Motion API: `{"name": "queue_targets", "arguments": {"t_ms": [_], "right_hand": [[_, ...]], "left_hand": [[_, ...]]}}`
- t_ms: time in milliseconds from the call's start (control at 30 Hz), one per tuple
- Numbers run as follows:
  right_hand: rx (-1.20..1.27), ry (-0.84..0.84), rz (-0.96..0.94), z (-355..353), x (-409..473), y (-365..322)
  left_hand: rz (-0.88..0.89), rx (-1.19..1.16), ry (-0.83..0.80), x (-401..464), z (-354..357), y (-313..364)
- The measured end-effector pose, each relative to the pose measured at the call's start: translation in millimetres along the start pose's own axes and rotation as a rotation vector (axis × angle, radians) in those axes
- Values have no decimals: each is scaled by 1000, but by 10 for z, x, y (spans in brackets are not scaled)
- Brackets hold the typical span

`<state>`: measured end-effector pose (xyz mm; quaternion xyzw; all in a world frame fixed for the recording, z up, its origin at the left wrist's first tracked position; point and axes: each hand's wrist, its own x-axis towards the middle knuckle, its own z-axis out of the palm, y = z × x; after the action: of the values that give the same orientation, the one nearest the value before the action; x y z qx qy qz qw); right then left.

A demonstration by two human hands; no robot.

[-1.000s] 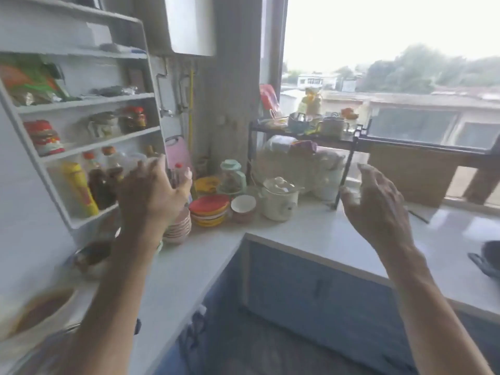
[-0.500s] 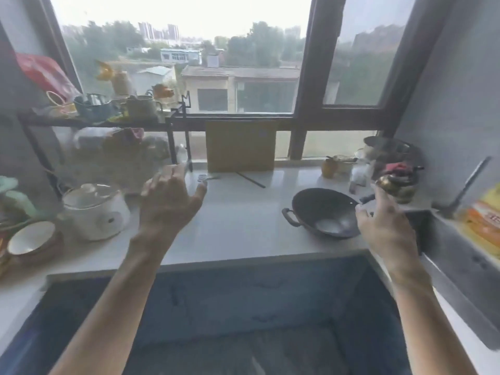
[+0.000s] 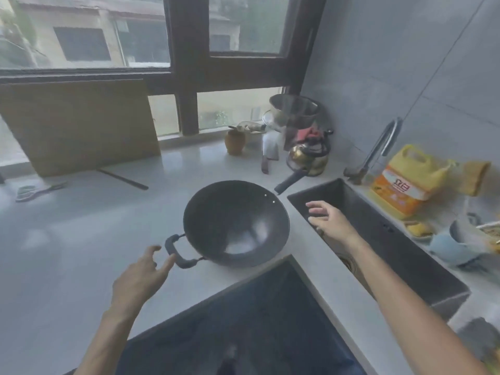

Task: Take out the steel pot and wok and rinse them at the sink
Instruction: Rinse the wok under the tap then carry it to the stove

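My left hand (image 3: 140, 277), open and empty, nears the wok (image 3: 236, 222)'s loop handle (image 3: 177, 251); right hand (image 3: 328, 220), open, hovers near the sink (image 3: 405, 255). Rigid, probably heavy: lift it by both handles.

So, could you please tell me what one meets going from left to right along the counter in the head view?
Wooden board → left hand → wok → right hand → tap → yellow bottle → blue cup.

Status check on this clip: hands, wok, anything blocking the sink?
Left hand open, fingertips at wok loop handle. Right hand open over sink. Wok on counter, ungripped. Sink path clear.
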<state>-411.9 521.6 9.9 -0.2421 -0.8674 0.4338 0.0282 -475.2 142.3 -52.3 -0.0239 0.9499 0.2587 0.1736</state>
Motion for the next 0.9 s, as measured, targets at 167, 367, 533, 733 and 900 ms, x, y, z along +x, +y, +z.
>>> {"name": "queue_targets", "arguments": {"t_ms": [167,367,533,733,900], "right_hand": [[-155,-110,39,32,1347,63],[-743,-316,-290,212,2305,103],[-796,-749,-140,388,2607,176],[-710,-732,-171,110,2120,627],[-437,-623,-24,-278,1466,1237]], "left_hand": [[-36,-414,-93,563,301,60],[5,-493,-36,775,465,-62],[-20,-510,38,1056,263,34],[42,-425,-58,1489,-64,350],[212,-197,-183,1802,-116,898]]}}
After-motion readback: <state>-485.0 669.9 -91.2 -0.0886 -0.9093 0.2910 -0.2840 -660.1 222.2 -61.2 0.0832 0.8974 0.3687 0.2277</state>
